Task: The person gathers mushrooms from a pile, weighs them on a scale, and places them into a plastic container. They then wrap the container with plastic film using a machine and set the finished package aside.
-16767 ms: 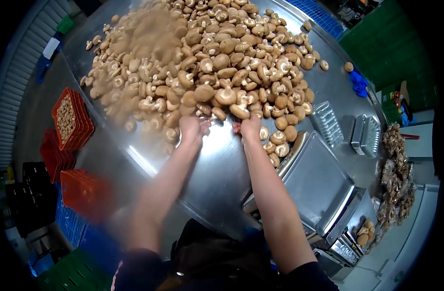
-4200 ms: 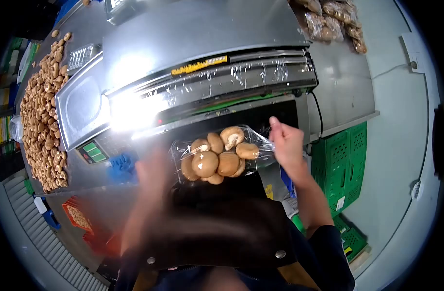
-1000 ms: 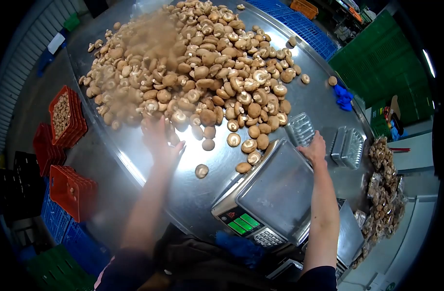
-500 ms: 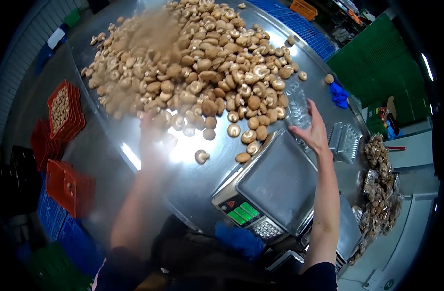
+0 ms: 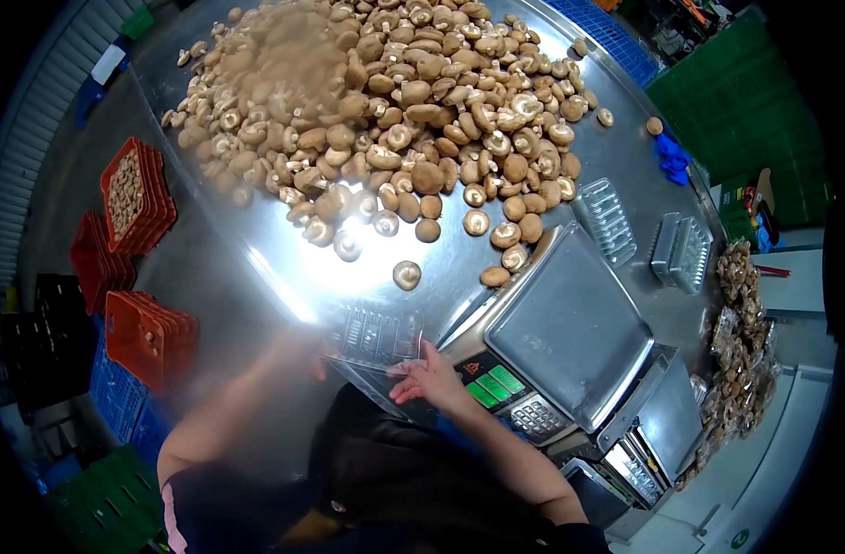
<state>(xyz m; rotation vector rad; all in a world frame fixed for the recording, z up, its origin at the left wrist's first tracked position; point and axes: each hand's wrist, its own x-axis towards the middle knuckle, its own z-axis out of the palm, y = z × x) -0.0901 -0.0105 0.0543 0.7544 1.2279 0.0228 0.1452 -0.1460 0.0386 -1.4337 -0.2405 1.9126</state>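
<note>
A clear plastic tray [image 5: 371, 334] lies at the near edge of the steel table, left of the scale. My right hand [image 5: 429, 377] grips the tray's near right corner, with the thumb at its side and the fingers along its lower edge. To the left of the tray is my left hand [image 5: 302, 355], blurred and hazy, its fingers hard to make out. Beyond the tray, a big heap of shiitake mushrooms [image 5: 422, 115] covers the far part of the table. One single mushroom [image 5: 407, 274] sits apart, between heap and tray.
The scale [image 5: 570, 323] stands to the right, its green display lit. Past it are another clear tray [image 5: 609, 222], a stack of trays [image 5: 683, 254] and a blue glove [image 5: 671, 159]. Bagged mushrooms [image 5: 741, 360] pile at far right. Red crates [image 5: 150, 337] stand left of the table.
My right hand has come from the trays beyond the scale to the near edge, bringing a clear tray. My left hand has drawn back from the heap. The view has shifted slightly.
</note>
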